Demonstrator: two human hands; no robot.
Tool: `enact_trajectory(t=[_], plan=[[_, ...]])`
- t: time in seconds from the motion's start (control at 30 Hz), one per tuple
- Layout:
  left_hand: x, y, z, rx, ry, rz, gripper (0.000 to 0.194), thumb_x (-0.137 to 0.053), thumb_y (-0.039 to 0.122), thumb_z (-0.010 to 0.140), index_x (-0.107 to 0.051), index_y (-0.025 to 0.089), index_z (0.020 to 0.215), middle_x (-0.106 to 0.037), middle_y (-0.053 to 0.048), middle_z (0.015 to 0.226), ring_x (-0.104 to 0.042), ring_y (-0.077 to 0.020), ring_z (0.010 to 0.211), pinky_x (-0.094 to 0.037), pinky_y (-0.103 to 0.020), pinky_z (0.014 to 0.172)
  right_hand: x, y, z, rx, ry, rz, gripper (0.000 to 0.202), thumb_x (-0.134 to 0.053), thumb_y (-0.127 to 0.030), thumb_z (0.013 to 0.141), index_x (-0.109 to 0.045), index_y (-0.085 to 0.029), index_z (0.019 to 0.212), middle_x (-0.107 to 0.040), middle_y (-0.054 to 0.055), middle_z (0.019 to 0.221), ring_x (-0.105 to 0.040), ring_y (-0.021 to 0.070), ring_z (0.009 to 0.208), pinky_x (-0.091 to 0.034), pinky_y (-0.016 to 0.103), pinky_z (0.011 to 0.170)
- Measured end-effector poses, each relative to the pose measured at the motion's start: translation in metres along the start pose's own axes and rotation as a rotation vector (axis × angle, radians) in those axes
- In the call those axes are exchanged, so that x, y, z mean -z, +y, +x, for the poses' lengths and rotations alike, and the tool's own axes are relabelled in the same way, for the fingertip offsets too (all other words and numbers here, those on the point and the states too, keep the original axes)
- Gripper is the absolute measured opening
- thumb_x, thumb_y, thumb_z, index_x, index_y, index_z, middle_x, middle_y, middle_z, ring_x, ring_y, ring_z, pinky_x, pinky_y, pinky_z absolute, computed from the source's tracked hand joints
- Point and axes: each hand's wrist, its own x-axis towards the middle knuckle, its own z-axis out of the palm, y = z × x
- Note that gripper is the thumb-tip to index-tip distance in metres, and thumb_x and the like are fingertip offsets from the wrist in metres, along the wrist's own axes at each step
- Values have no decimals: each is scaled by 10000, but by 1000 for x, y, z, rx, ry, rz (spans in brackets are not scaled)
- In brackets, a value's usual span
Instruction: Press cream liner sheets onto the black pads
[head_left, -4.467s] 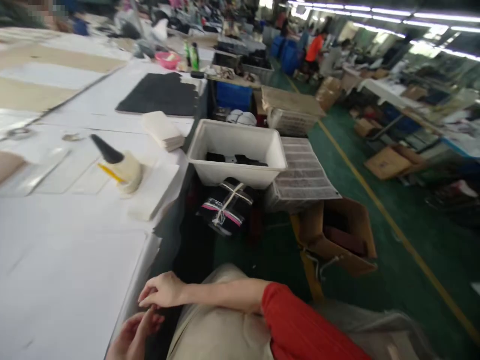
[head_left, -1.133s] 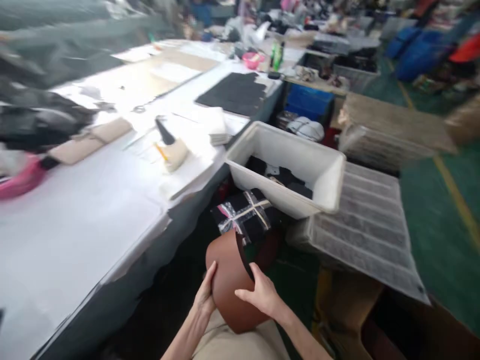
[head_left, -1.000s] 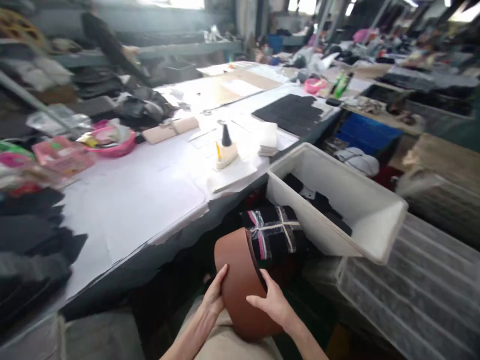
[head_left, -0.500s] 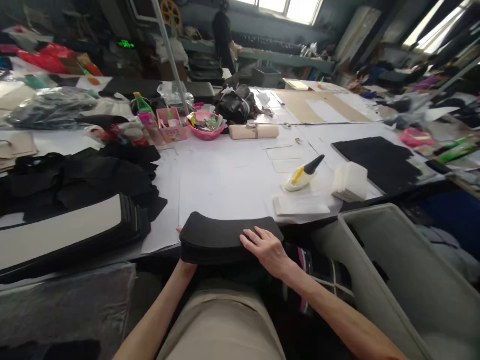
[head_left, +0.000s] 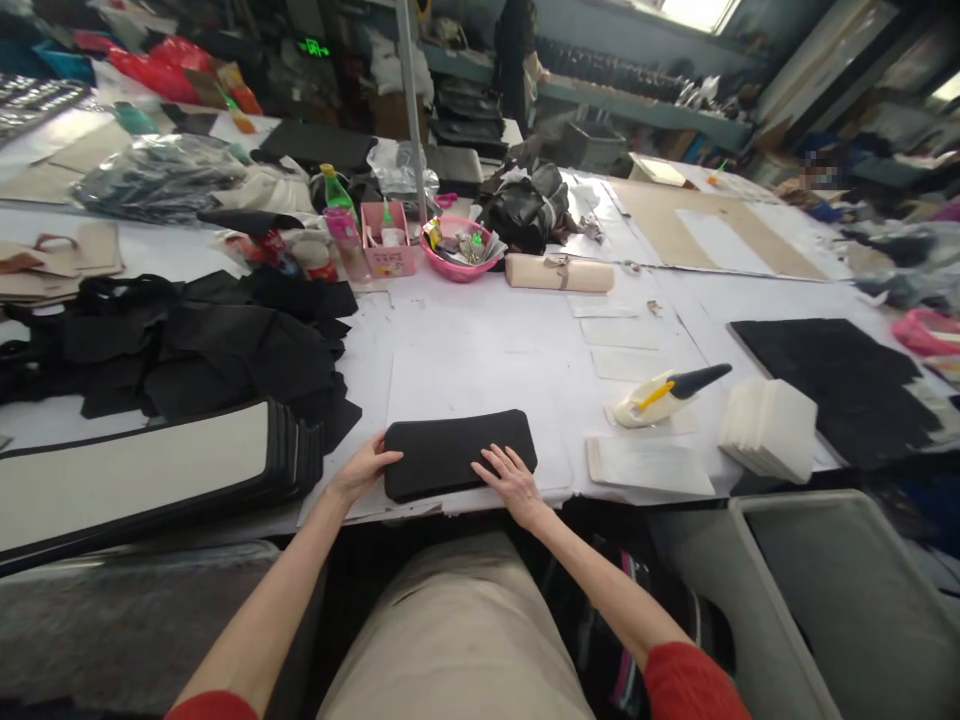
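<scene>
A black panel with cut corners (head_left: 446,455), perhaps a stack of them, lies flat on the white table covering near the front edge. My left hand (head_left: 364,468) grips its left end, thumb on top and the other fingers along the side, partly hidden. Across the panel's right part rests my right hand (head_left: 514,487), fingers spread and flat on the surface. To the left sits a stack of long black-edged panels with a pale top (head_left: 142,468). Right of my right hand are a thin white stack (head_left: 649,466) and a whitish holder with a black-tipped handle (head_left: 667,395).
Loose black pieces (head_left: 187,340) cover the left of the table. A pink basin (head_left: 459,268), a pink box (head_left: 388,240) and a beige roll (head_left: 559,274) stand behind. White pads (head_left: 769,428) lie at right, above a grey bin (head_left: 795,600). Another person (head_left: 514,60) stands far back.
The black panel has gone from being held tilted at the table edge to lying flat on the table. My left hand has come out from beneath it. The view has shifted.
</scene>
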Motion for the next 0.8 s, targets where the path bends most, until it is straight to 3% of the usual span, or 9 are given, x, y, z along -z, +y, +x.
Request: enact_trajectory(t=[0.13, 0.27, 0.33, 0.4, 0.5, 0.6, 0.7, 0.8], plan=[[-2, -8, 5, 30, 52, 100, 649, -819, 189, 587, -618, 107, 1199, -702, -142, 1153, -626, -326, 1124, -455, -480, 1029, -10, 16, -4, -14, -5, 25, 570, -570, -110, 858, -532, -283, 1399, -479, 72, 1496, -348, 251, 1445, -281, 505, 1198], [-14, -9, 2, 6, 138, 161, 686, -823, 252, 594, -587, 115, 1223, -687, -145, 1173, -632, -311, 1108, -452, -474, 1032, -3, 37, 12, -401, 289, 90, 461, -471, -266, 965, -492, -231, 1424, -448, 126, 1504, -344, 263, 1442, -315, 519, 1170], [-22, -14, 1, 0, 209, 231, 688, -816, 339, 625, -572, 131, 1234, -689, -137, 1157, -643, -306, 1084, -473, -472, 1004, -7, 48, 22, -556, 321, 120, 527, -458, -314, 971, -408, -172, 1475, -427, 176, 1506, -373, 285, 1424, -371, 507, 1136], [-27, -23, 4, 15, 333, 348, 684, -769, 460, 678, -555, 151, 1249, -691, -127, 1146, -649, -310, 1072, -495, -479, 970, -18, 57, 27, -581, 239, 148, 603, -477, -332, 958, -342, -120, 1505, -431, 215, 1492, -416, 308, 1396, -428, 487, 1095], [-23, -45, 13, 15, 620, 676, 740, -652, 644, 704, -551, 143, 1240, -666, -154, 1165, -609, -378, 1141, -466, -533, 996, -40, 64, 26, -585, 219, 122, 641, -482, -361, 950, -288, -178, 1534, -405, 201, 1512, -460, 331, 1362, -470, 506, 1049], [-13, -62, 16, -9, 706, 943, 811, -585, 701, 716, -510, 145, 1301, -635, -184, 1197, -590, -429, 1155, -482, -573, 950, -48, 67, 20, -553, 260, 131, 638, -492, -374, 947, -280, -259, 1538, -456, 163, 1479, -500, 331, 1323, -498, 513, 1013], [-13, -61, 10, -101, 752, 1086, 880, -589, 705, 712, -432, 178, 1399, -601, -190, 1248, -551, -452, 1198, -476, -613, 932, -22, 83, 22, -551, 332, 137, 527, -493, -370, 954, -415, -271, 1466, -532, 138, 1405, -537, 305, 1273, -494, 471, 1002], [-33, -50, 6, -264, 827, 1217, 941, -616, 668, 739, -375, 119, 1464, -517, -262, 1342, -435, -497, 1297, -397, -670, 992, 39, 128, 48, -619, 387, 74, 350, -448, -331, 981, -601, -213, 1273, -643, 121, 1234, -593, 260, 1161, -466, 410, 983]])
